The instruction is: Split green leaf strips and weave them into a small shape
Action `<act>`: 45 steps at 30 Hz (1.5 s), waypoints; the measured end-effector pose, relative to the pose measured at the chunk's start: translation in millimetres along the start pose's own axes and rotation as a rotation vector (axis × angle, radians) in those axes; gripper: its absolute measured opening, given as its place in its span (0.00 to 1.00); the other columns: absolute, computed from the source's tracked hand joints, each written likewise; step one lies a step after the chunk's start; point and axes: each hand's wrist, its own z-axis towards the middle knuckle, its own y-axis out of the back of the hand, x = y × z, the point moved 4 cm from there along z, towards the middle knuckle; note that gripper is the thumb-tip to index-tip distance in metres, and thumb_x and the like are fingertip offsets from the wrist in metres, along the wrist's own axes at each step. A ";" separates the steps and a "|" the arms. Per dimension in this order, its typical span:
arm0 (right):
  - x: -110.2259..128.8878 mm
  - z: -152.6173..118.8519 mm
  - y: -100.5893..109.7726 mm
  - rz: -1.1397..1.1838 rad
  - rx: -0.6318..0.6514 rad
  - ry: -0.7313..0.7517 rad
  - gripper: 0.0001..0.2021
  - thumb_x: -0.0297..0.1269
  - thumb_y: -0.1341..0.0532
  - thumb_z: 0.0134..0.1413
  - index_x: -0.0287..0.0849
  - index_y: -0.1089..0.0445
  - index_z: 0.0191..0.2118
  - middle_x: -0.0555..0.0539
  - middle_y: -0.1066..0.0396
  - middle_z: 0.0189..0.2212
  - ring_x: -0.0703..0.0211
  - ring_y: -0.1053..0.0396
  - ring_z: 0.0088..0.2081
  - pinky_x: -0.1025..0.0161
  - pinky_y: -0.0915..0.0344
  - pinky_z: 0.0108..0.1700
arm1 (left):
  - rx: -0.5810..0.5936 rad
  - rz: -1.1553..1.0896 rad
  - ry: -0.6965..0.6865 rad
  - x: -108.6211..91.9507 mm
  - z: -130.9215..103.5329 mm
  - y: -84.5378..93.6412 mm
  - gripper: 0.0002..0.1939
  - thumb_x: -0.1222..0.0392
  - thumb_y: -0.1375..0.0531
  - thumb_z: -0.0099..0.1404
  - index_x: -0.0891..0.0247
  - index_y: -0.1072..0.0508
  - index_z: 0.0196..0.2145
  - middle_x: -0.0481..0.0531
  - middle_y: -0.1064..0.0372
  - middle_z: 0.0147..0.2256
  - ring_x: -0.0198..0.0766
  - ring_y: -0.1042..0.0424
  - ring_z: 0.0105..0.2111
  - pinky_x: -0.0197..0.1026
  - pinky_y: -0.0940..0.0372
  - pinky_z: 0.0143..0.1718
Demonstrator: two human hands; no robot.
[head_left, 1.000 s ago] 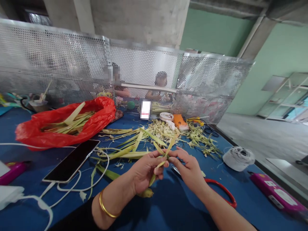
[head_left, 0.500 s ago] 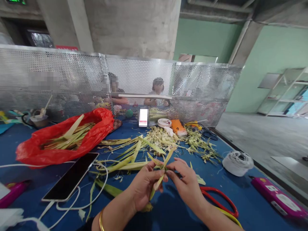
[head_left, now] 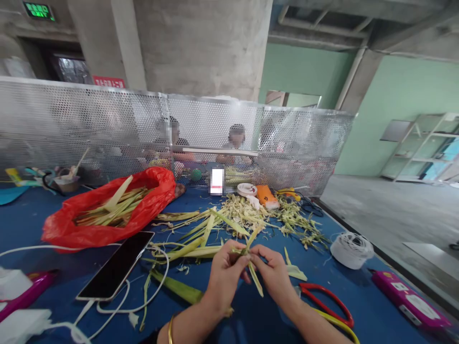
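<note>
Both hands meet over the blue table, around a small bundle of folded plant-leaf strips [head_left: 256,281] that looks like corn husk. My left hand [head_left: 226,268] is closed on the bundle's middle, thumb on top. From the right, my right hand [head_left: 271,266] pinches the same strips with thumb and fingertips. One pale strip points up between the hands and another hangs down toward me. The knot or fold at the centre is partly hidden by the fingers. Loose long husk leaves [head_left: 195,249] lie just beyond, and red-handled scissors [head_left: 332,306] rest beside my right forearm.
A red plastic bag [head_left: 107,234] with husk strips stands left, behind a phone [head_left: 116,267] with a white cable. A heap of husk scraps [head_left: 244,212] lies ahead. White cord [head_left: 351,250] and a purple packet [head_left: 409,298] sit right. Behind the perforated metal screen [head_left: 211,119] sit people.
The lower strip has swung from pointing down-left to down-right as my hands turned the bundle. My left hand has closed further over its middle. The camera view has shifted slightly.
</note>
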 end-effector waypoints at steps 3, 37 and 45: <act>8.4 4.2 0.7 0.034 0.077 0.020 0.13 0.42 0.42 0.54 0.41 0.32 0.23 0.51 0.34 0.20 0.60 0.36 0.26 0.66 0.40 0.30 | 0.042 -0.111 0.136 -6.7 3.3 2.3 0.15 0.55 0.35 0.54 0.63 0.35 0.34 0.46 0.30 0.20 0.31 0.35 0.14 0.32 0.40 0.18; 5.0 28.3 0.9 0.148 0.013 -0.039 0.09 0.40 0.36 0.47 0.40 0.26 0.26 0.47 0.28 0.26 0.57 0.32 0.31 0.63 0.36 0.35 | -0.006 -0.051 0.378 4.8 8.8 14.5 0.21 0.45 0.35 0.50 0.67 0.29 0.31 0.52 0.26 0.24 0.28 0.35 0.14 0.30 0.50 0.15; 0.7 25.8 -3.0 0.037 -0.152 0.002 0.10 0.41 0.38 0.47 0.42 0.29 0.21 0.49 0.30 0.21 0.59 0.34 0.25 0.65 0.37 0.30 | 0.057 -0.051 0.426 10.5 9.1 12.7 0.20 0.48 0.31 0.45 0.67 0.29 0.27 0.53 0.25 0.22 0.32 0.29 0.18 0.30 0.46 0.18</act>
